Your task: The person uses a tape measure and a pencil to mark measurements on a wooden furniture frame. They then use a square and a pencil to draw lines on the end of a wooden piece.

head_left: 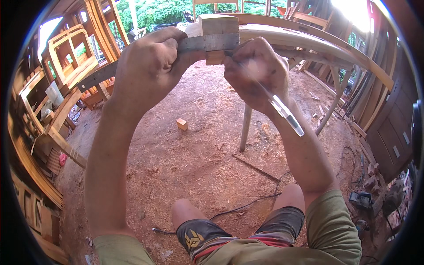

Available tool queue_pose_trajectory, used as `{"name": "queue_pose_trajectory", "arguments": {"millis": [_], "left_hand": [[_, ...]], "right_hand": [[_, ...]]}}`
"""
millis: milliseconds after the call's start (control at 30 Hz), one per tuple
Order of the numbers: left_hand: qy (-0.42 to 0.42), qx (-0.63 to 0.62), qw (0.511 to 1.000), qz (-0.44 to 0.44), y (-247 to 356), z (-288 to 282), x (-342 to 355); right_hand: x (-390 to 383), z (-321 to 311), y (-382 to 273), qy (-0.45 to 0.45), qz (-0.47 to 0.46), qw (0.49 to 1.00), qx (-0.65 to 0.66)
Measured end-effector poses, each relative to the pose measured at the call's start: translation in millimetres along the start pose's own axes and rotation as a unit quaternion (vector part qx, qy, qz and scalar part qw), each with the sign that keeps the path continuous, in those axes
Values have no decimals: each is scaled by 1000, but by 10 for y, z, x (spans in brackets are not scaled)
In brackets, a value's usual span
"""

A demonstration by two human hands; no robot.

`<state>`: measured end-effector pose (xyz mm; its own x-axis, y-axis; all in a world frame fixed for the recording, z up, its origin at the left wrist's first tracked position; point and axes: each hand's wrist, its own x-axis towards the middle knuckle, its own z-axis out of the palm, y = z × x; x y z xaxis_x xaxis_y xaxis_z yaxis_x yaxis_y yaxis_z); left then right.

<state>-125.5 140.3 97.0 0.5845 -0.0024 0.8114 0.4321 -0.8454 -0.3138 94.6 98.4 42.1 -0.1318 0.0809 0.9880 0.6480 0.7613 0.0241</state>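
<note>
My left hand [148, 66] is closed around a flat grey metal ruler [210, 43], thumb below and fingers folded over it. The ruler lies across the face of a squared pale wood piece [219, 25], and its other end sticks out to the left past my wrist. My right hand [258, 70] is closed on a pen [285, 115] whose clear barrel and dark end point back along my forearm. Its fingertips are at the ruler's right end, close to the wood. The pen's writing tip is hidden by my fingers.
Long boards [300, 42] lie on a wooden stand behind the piece. A small wood block [181, 124], shavings, a thin stick [255, 167] and a black cord [247, 201] are on the dirt floor. Wooden frames [73, 55] stand left; a dark panel [393, 128] and power tool [361, 199] are right.
</note>
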Motion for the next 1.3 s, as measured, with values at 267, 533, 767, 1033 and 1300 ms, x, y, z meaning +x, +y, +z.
{"name": "queue_pose_trajectory", "arguments": {"millis": [267,533,767,1033,1300], "left_hand": [[9,4,1000,11,-32,33,-14],[-5,-3,1000,-4,-9,10,-5],[-11,5,1000,-15,-3,20,-13],[-2,18,1000,-4,16,-19,-8],[-8,25,1000,-9,13,-17,0]], "right_hand": [[-65,5,42,-12,45,999,9],[-44,-18,-22,-25,92,995,-10],[-27,-68,-28,-28,68,997,-24],[-66,-152,-41,-8,63,991,118],[-49,-87,-255,163,199,954,154]]}}
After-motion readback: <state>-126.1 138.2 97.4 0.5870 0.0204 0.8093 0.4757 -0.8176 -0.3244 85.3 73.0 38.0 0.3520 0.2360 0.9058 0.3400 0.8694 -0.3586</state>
